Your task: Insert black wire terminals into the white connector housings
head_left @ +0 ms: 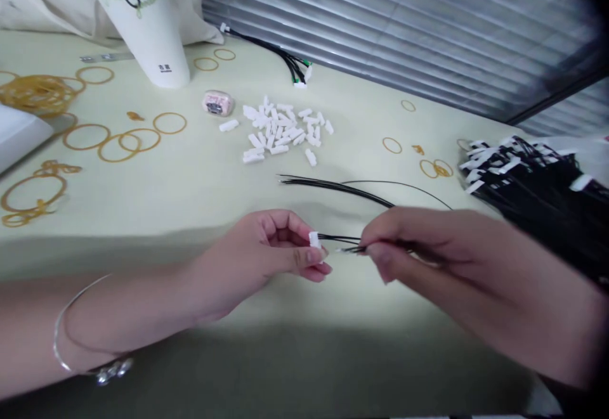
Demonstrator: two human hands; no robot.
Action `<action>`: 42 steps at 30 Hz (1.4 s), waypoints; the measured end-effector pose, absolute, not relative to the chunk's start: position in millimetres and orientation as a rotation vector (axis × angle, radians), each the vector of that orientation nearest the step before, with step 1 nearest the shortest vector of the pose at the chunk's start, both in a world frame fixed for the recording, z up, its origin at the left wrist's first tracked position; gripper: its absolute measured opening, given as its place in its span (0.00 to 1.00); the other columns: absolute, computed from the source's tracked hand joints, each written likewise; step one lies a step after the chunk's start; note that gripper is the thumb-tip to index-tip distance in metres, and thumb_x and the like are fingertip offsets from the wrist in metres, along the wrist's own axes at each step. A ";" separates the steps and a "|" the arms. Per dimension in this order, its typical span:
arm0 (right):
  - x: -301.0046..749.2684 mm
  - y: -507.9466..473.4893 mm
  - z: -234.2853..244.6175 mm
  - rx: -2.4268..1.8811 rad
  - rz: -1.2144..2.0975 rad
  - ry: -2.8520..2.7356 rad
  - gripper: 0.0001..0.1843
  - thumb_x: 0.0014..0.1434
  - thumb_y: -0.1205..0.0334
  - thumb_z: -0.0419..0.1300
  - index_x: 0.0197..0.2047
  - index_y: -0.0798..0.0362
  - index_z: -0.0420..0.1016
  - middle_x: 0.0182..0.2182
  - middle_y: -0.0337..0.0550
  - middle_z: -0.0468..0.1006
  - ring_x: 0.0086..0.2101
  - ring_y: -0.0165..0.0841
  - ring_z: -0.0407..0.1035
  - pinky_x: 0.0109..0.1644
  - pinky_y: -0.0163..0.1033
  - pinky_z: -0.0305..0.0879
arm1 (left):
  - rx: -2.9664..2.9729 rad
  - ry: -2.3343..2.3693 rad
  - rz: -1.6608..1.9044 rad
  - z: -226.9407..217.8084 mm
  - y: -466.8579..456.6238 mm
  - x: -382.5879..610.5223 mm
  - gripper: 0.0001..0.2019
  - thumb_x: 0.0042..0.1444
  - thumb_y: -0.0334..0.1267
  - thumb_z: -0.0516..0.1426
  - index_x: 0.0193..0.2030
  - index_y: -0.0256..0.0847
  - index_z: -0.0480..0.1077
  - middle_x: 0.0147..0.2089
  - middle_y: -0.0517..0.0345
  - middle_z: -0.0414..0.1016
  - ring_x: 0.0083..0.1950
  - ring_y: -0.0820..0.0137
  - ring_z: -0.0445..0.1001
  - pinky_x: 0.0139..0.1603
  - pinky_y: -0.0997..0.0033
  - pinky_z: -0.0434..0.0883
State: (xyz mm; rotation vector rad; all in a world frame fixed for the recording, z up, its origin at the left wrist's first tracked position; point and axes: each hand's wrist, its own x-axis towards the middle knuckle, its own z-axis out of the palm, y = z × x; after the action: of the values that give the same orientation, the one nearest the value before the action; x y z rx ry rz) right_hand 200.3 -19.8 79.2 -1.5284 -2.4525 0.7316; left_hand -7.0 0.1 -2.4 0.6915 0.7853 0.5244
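Between the thumb and fingers of my left hand [280, 248] is a small white connector housing [314, 239], its wire side facing right. A few thin black wires run from it to my right hand [428, 254], which pinches them together with more black wires [351, 250] whose bare tips point left, apart from the housing. How far the wires sit inside the housing is too small to tell. Just beyond my hands lies a loose bundle of black wires [333, 186] on the table. Farther back is a pile of white connector housings [280, 128].
Finished-looking black wire harnesses [528, 184] are heaped at the right. Rubber bands [42, 92] lie scattered, mostly left. A white tumbler [143, 26], a pink-and-white small case [217, 103] and a green-tipped harness [271, 51] stand or lie toward the blinds [404, 38].
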 end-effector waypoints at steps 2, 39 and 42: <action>202.6 -26.9 63.8 -1.584 0.997 -2.416 0.09 0.62 0.62 0.49 0.31 0.52 0.66 0.20 0.33 0.64 0.22 0.22 0.56 0.21 0.28 0.52 | 0.697 0.781 0.523 -2.2 0.4 -6.8 0.12 0.49 0.33 0.63 0.34 0.32 0.64 0.30 0.59 0.73 0.35 0.75 0.76 0.40 0.79 0.71; 203.2 -17.8 34.6 -1.581 1.462 -2.131 0.09 0.55 0.63 0.53 0.24 0.53 0.66 0.17 0.32 0.58 0.18 0.19 0.49 0.15 0.24 0.44 | 0.792 0.818 0.450 -0.7 0.1 -5.2 0.08 0.49 0.30 0.62 0.32 0.33 0.65 0.28 0.60 0.76 0.32 0.76 0.76 0.36 0.81 0.74; 203.0 -17.6 33.6 -1.576 1.455 -2.125 0.09 0.55 0.63 0.53 0.24 0.53 0.67 0.17 0.32 0.59 0.17 0.19 0.49 0.15 0.24 0.44 | 0.797 0.828 0.449 0.6 -0.3 -4.5 0.09 0.49 0.30 0.62 0.31 0.33 0.65 0.27 0.61 0.76 0.31 0.76 0.76 0.35 0.82 0.73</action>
State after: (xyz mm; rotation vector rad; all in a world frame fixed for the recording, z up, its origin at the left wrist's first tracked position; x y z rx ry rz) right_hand 203.0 -17.6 33.6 -1.5756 -2.1253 1.4555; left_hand -4.5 -0.3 0.6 0.7966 0.8280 0.4486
